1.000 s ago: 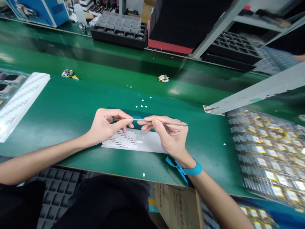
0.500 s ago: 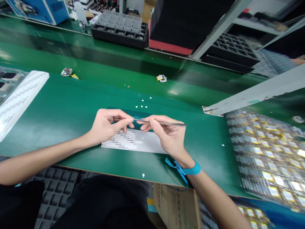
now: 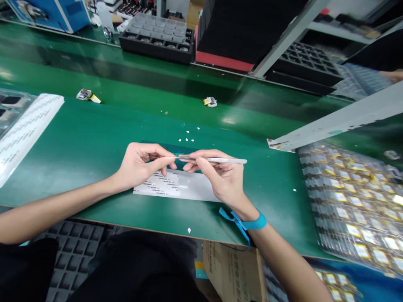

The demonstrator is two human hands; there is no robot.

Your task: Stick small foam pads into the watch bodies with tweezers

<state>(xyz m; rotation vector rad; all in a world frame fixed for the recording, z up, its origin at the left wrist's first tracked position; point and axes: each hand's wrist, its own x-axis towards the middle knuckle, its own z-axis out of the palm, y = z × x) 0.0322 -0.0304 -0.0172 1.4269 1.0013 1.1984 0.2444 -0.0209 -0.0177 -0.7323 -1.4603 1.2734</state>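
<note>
My right hand [image 3: 220,172] grips metal tweezers [image 3: 228,160], held nearly level with their tips pointing left. Thumb and forefinger of my left hand [image 3: 143,165] are pinched together right at the tweezer tips; whatever sits between them is too small to make out. Beneath both hands lies a white sheet [image 3: 198,186] with rows of printed labels on its left part. Behind it is a dark teal strip [image 3: 151,145], partly covered by my hands. Several small white stickers [image 3: 187,139] are scattered on the green table beyond my fingers.
Stacked clear trays of yellow-edged parts [image 3: 352,205] stand at the right, near a white post [image 3: 340,121]. Two small opened devices [image 3: 84,95] lie farther back. A stack of printed sheets [image 3: 31,130] is at the left. Another white sticker [image 3: 189,230] lies by the front edge.
The tweezers have rolled slightly in my right hand, so their broad side now shows brighter. Both hands otherwise stay in place. The two opened devices have shifted a little to the left.
</note>
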